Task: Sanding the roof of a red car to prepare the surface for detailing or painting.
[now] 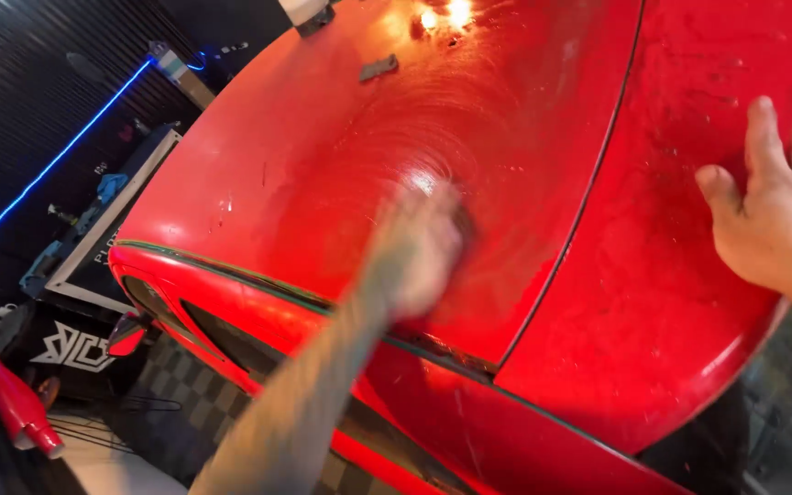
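A glossy red car body (323, 156) fills the view, with a dark panel seam (588, 192) running down it. My left hand (419, 247) is motion-blurred and pressed onto the paint left of the seam, closed over a small dark pad (464, 229) of which only an edge shows. Faint circular smear marks ring that spot. My right hand (781, 211) lies flat on the wetter-looking panel right of the seam, fingers spread, holding nothing.
A small grey scrap (379, 67) lies on the paint near the top. Below the body are a red side mirror (126, 335), a checkered floor (185, 403) and a red cone-shaped object (13, 401). A blue light strip (57, 160) crosses the dark wall.
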